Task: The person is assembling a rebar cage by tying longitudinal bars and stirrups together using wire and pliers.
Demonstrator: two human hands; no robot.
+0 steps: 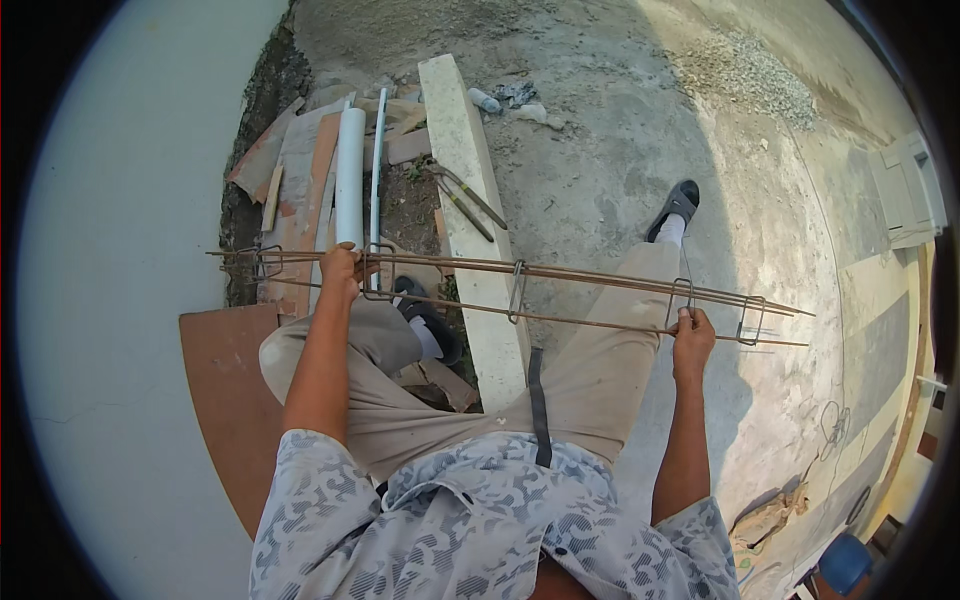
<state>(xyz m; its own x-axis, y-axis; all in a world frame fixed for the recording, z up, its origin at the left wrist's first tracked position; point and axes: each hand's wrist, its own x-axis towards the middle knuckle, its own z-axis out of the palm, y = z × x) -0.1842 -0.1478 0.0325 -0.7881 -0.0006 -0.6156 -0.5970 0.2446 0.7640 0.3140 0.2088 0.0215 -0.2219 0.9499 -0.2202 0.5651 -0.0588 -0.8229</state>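
Note:
A long, narrow rebar cage [590, 273] of thin rusty rods and small square stirrups lies across in front of me, above my thighs. My left hand [342, 266] is closed around its rods near the left end, beside a stirrup [378, 272]. Farther right, my right hand [692, 338] grips the cage at another stirrup [681, 292], with its fingers pinched at the lower rod. A middle stirrup [517, 291] hangs between the hands. Beyond the cage, a pair of long-handled nippers [466, 203] rests on a pale concrete beam [455, 120].
The beam runs away from me between my legs. White pipes [349, 175], boards [322, 170] and a brown panel [232, 390] lie by the pale wall [130, 250] at left. Plastic litter [515, 97] and gravel [755, 75] are farther off. A blue round object [845, 562] stands lower right.

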